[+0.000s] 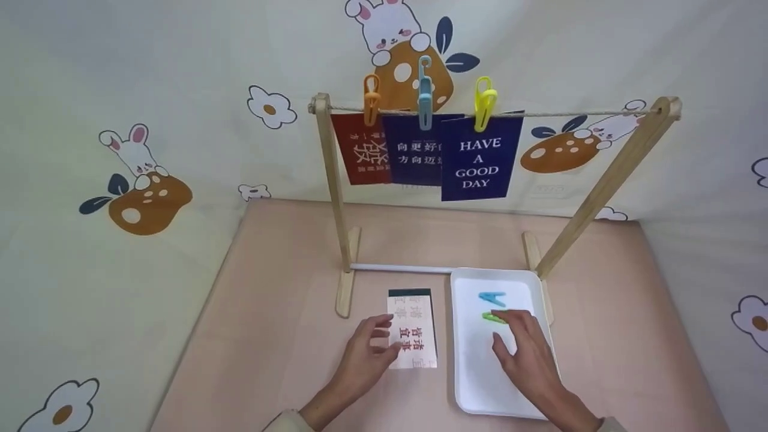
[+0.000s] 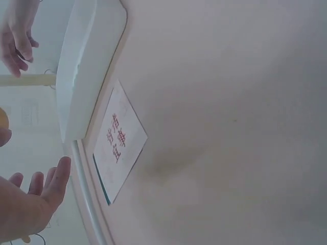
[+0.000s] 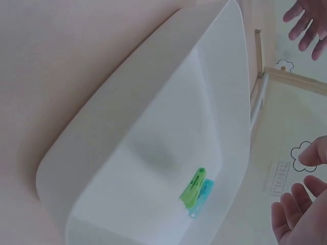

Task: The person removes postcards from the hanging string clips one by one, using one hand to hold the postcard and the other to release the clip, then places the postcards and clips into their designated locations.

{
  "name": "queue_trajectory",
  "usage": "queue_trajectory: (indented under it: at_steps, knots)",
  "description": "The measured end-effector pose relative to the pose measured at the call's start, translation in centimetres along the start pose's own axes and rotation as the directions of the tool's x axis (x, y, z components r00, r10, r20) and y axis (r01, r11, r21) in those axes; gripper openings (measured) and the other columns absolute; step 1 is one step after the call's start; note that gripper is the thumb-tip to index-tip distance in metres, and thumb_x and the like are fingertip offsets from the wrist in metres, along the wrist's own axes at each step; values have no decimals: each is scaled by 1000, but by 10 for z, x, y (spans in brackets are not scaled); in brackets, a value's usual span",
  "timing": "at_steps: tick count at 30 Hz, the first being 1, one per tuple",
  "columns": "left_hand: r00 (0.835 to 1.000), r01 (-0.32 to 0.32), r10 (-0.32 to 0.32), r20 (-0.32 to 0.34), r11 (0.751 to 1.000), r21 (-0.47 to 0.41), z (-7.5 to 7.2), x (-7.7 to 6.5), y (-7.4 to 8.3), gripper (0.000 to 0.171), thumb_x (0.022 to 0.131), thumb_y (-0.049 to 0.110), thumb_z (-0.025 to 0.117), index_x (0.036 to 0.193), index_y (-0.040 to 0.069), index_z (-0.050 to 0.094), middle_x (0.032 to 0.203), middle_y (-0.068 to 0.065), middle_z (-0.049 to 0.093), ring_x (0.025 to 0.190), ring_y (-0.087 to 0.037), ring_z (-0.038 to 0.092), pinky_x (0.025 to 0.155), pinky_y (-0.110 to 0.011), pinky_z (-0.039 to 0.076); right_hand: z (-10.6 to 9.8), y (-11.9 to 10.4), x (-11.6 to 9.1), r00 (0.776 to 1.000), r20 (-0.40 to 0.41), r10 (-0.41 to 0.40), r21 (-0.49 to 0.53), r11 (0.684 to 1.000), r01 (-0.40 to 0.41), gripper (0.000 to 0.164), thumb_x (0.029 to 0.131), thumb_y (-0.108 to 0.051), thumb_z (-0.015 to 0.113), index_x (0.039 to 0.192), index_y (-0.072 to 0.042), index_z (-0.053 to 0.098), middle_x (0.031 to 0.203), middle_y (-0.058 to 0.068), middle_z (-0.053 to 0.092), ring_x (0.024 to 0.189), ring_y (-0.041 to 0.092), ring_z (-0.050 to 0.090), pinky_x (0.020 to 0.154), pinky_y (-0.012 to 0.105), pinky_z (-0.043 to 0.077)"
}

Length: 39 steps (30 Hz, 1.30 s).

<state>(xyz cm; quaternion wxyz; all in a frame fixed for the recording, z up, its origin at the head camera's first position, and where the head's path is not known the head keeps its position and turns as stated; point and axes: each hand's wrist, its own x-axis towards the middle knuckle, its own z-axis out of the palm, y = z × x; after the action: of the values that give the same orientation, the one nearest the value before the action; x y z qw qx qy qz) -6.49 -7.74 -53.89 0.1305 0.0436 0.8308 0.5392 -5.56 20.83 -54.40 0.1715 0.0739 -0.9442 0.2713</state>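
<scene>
A pale card point(image 1: 414, 345) with red characters and a dark green strip along its far edge lies flat on the table. My left hand point(image 1: 367, 351) hovers at its left side, fingers loosely bent and holding nothing. Inside the white tray point(image 1: 480, 396) are a blue clothespin point(image 1: 492, 298) and a green clothespin point(image 3: 193, 189). Above the tray, my right hand point(image 1: 529, 354) has its fingers and thumb spread apart. In the head view its fingertips overlap the green clothespin, while the right wrist view shows that clothespin lying on the tray bottom, apart from the hand.
A wooden rack with a string point(image 1: 570, 114) stands behind. From it hang a red card point(image 1: 360, 162) under an orange clothespin point(image 1: 372, 99), a blue card point(image 1: 414, 162) under a light blue clothespin point(image 1: 425, 96), and another blue card point(image 1: 480, 162) under a yellow clothespin point(image 1: 483, 105).
</scene>
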Motion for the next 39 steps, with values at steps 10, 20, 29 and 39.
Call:
queue_trajectory:
  at_steps: [10,20,29,39]
  knots:
    - [991,-131,127,34,981,144,-17,2,31,53,86,28,63,132,17,39,129,-3,44,118,-21,47,94,-36,48,-28,-15,15,974,-84,-210,-77,976,204,43,72,-8,71,113,-13,60,104,0,56,92,15,52,68,25,38]
    - [956,-248,272,-112,949,194,-52,11,65,60,84,21,66,135,16,35,135,-4,42,122,-23,47,94,-37,49,-68,-39,51,888,-115,-446,-148,891,428,48,71,-16,73,116,-8,59,107,7,58,93,20,54,69,30,43]
    - [916,-337,368,-162,922,190,-71,30,103,65,82,20,69,136,17,34,138,-2,40,122,-18,47,93,-33,50,-103,-62,99,846,-93,-525,-232,838,494,60,65,-19,83,118,-7,57,110,10,57,95,21,56,67,30,50]
    - [880,-437,456,-131,887,151,-59,47,133,64,83,20,68,136,13,34,135,-3,41,121,-16,47,93,-30,49,-136,-81,142,768,-133,-626,-275,768,578,60,68,-23,81,119,-3,56,112,17,56,101,30,53,76,38,47]
